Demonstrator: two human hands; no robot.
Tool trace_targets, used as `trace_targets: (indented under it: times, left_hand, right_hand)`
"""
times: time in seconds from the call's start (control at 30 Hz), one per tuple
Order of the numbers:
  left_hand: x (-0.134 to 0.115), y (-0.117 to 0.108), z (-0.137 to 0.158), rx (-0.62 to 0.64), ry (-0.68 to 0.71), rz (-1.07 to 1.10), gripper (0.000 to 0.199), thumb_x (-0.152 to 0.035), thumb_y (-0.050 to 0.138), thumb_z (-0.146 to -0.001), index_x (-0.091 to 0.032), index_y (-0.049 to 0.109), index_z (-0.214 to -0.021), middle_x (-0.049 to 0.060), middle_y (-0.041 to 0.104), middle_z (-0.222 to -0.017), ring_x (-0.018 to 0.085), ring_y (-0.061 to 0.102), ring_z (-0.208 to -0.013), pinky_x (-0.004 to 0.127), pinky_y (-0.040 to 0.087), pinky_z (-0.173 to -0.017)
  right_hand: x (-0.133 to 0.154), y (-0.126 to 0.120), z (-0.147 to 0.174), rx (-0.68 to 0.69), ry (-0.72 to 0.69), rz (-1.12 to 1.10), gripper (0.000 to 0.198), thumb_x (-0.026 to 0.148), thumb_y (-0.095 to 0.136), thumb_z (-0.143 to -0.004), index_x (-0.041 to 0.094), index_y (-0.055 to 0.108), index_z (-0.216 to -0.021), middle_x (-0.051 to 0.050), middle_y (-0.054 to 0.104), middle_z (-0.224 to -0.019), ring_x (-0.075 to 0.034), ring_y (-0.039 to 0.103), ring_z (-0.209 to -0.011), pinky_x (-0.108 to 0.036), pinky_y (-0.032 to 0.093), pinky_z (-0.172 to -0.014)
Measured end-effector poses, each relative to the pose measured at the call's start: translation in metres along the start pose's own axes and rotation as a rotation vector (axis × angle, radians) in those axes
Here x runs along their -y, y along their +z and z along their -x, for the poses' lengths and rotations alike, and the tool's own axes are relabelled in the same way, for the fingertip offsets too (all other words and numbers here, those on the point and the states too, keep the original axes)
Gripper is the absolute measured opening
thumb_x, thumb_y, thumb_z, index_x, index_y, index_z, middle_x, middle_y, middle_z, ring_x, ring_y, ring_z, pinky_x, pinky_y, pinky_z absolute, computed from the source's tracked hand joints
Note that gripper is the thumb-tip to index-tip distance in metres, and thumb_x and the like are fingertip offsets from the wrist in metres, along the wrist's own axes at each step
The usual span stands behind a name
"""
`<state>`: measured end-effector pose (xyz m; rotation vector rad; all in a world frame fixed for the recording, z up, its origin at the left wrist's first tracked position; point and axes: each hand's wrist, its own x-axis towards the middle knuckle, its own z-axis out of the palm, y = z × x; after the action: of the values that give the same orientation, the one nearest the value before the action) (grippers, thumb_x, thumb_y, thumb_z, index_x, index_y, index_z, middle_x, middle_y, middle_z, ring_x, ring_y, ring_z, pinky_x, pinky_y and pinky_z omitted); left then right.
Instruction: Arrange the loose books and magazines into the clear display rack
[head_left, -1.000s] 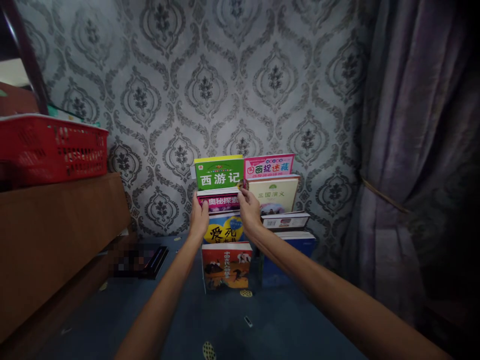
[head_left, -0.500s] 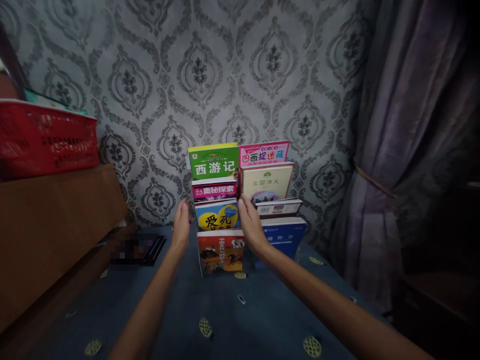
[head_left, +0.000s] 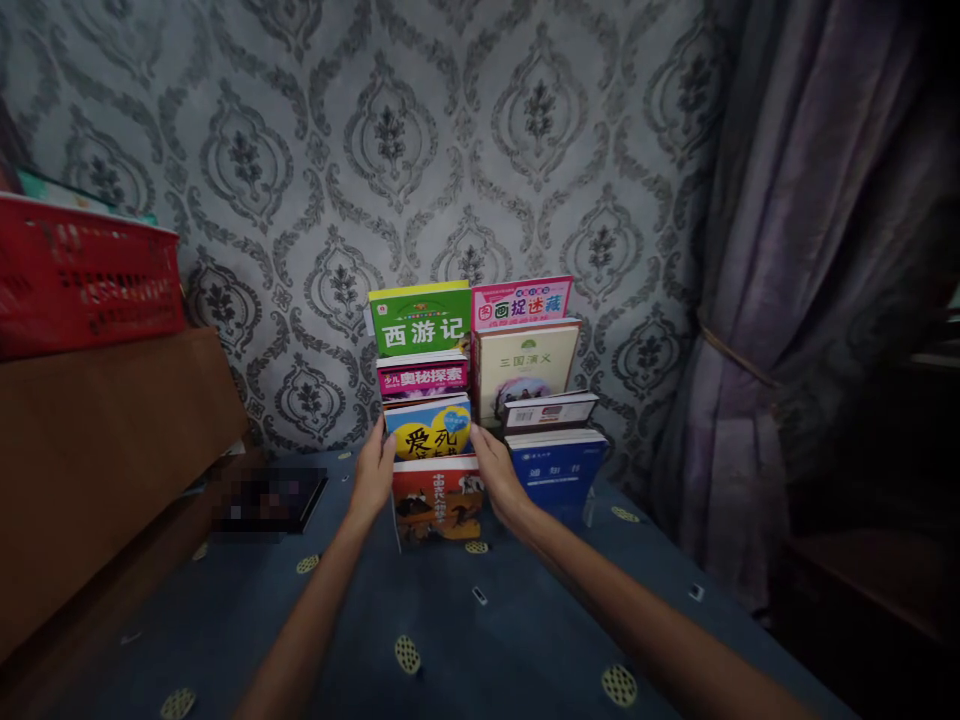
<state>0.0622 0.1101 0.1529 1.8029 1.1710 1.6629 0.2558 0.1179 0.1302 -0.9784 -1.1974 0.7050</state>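
Note:
Two rows of upright books stand side by side. The left row has a green book [head_left: 421, 325] at the back, then a magenta book [head_left: 424, 377], a blue-and-yellow book [head_left: 427, 425] and a reddish-brown book [head_left: 439, 505] in front. My left hand [head_left: 373, 472] presses on this row's left side by the blue-and-yellow book, its thumb near the front edge. On the other side my right hand [head_left: 496, 472] grips the same row, between the two rows. Far fingers of both hands are partly hidden. The right row has pink [head_left: 559, 292], cream [head_left: 525, 360] and blue books [head_left: 556, 475].
A red plastic basket [head_left: 90, 270] sits on a brown cardboard box [head_left: 112, 460] at the left. A dark flat item [head_left: 300, 500] lies on the blue patterned cloth [head_left: 330, 640]. Patterned wallpaper rises behind; a grey-purple curtain [head_left: 750, 420] hangs at right.
My left hand has moved right and down onto the left row's side, closing the earlier gap. My right hand has dropped slightly along the row. The view has shifted a little.

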Motion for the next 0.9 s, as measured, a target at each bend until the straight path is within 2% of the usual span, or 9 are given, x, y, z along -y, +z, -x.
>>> trace_targets:
  times: [0.17,0.37,0.47,0.63,0.9]
  left_hand:
    - [0.004,-0.003,-0.009,-0.09,0.06,-0.264,0.043,-0.028,0.049,-0.087,-0.02,0.066,-0.125,0.013,0.07,-0.121,0.031,0.063,-0.113,0.049,0.045,-0.106]
    - [-0.001,-0.006,-0.017,-0.084,0.073,-0.32,0.034,-0.025,0.052,-0.086,-0.021,0.068,-0.115,0.011,0.074,-0.099,0.029,0.068,-0.091,0.046,0.052,-0.092]
    - [-0.001,-0.008,-0.019,-0.088,0.082,-0.379,0.029,-0.026,0.053,-0.086,-0.022,0.069,-0.111,0.01,0.074,-0.093,0.029,0.068,-0.088,0.044,0.052,-0.089]
    - [0.002,-0.012,-0.021,-0.048,0.146,-0.409,0.042,-0.026,0.052,-0.089,-0.021,0.061,-0.13,0.012,0.074,-0.108,0.03,0.067,-0.101,0.044,0.049,-0.096]
    - [0.0,-0.015,-0.02,-0.02,0.185,-0.472,0.058,-0.022,0.051,-0.092,-0.019,0.04,-0.149,0.008,0.073,-0.1,0.025,0.069,-0.093,0.04,0.053,-0.089]
  right_hand:
    - [0.0,-0.002,0.001,-0.005,-0.013,0.007,0.053,0.066,0.052,-0.084,0.022,0.076,-0.102,-0.008,0.078,-0.104,-0.031,0.068,-0.104,-0.044,0.052,-0.094]
    - [-0.002,-0.008,-0.003,0.031,-0.027,0.051,0.051,0.062,0.053,-0.083,0.023,0.075,-0.108,-0.01,0.075,-0.117,-0.033,0.066,-0.114,-0.049,0.046,-0.103]
    - [-0.003,-0.009,-0.004,0.034,-0.03,0.062,0.052,0.061,0.055,-0.082,0.022,0.074,-0.111,-0.011,0.074,-0.121,-0.033,0.064,-0.118,-0.05,0.044,-0.106]
    - [-0.001,-0.009,-0.002,0.075,-0.013,0.097,0.057,0.06,0.053,-0.083,0.019,0.072,-0.119,-0.012,0.07,-0.128,-0.033,0.06,-0.125,-0.048,0.041,-0.111]
    - [0.001,-0.01,0.006,0.194,-0.01,0.183,0.058,0.057,0.049,-0.091,0.023,0.062,-0.135,-0.008,0.068,-0.132,-0.029,0.061,-0.125,-0.044,0.044,-0.108]
